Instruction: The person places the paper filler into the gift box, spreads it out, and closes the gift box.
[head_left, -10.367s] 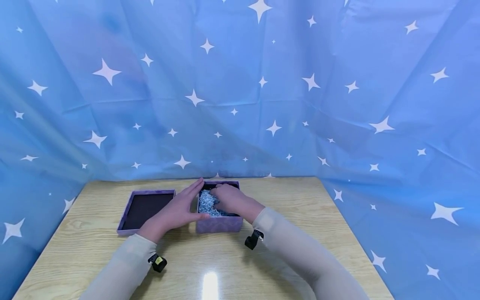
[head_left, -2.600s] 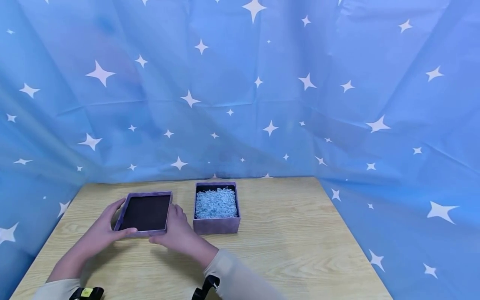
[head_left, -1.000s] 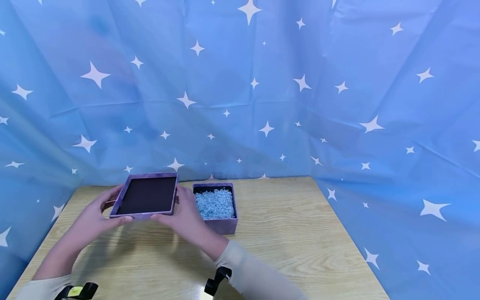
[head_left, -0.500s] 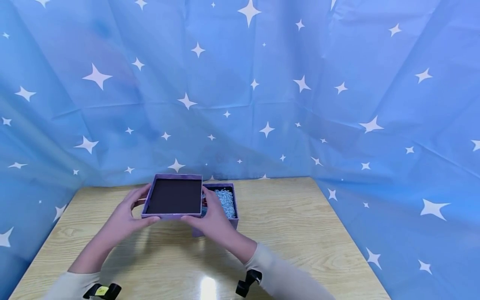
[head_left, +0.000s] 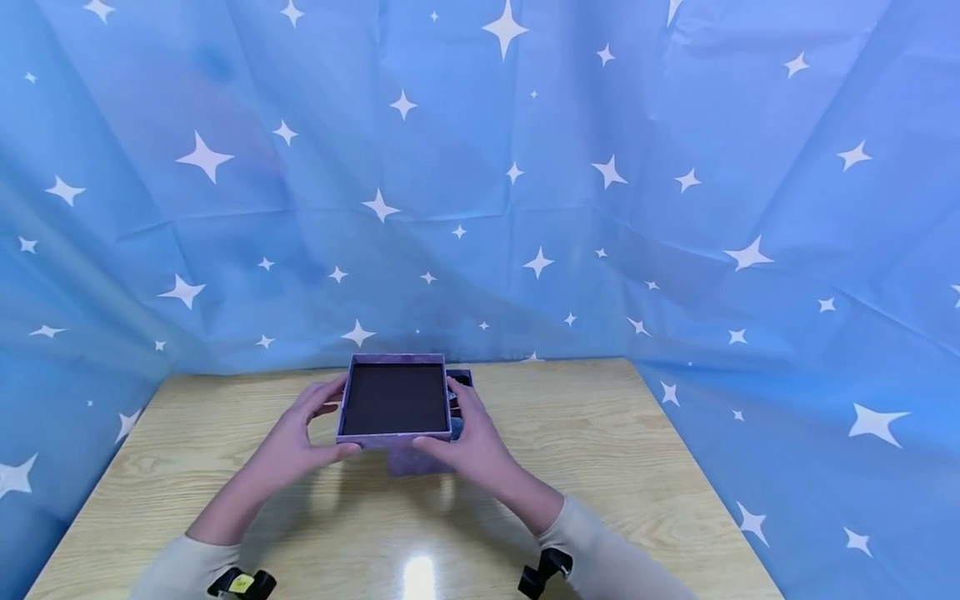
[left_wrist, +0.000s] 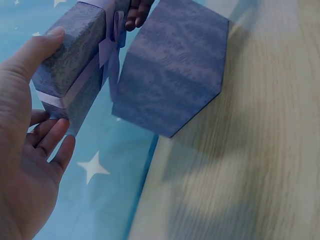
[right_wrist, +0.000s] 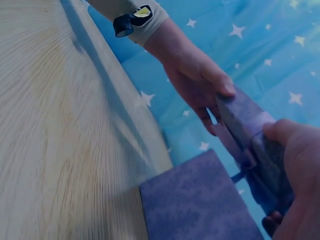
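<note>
My left hand (head_left: 288, 442) and right hand (head_left: 480, 442) hold a square purple box lid (head_left: 396, 398) by opposite sides, thumbs at its near edge. Its black hollow side faces up in the head view. A pale ribbon with a bow (left_wrist: 106, 50) wraps the lid's outer side in the left wrist view. Behind and below the lid stands the purple box (head_left: 420, 462), mostly covered by it from above. A sliver of blue shredded paper (head_left: 457, 428) shows inside the box. In the right wrist view, the lid (right_wrist: 245, 120) is raised apart from the box (right_wrist: 195, 200).
The light wooden table (head_left: 600, 467) bears the box near its far edge. A blue curtain with white stars (head_left: 480, 183) hangs behind and along both sides of the table. Each wrist wears a small black camera, such as the left one (head_left: 242, 583).
Earlier, the right hand was in the shredded paper, which later lies spread across the box. Both hands then grip the lid at the left, lift it, and carry it right until it overlaps the box.
</note>
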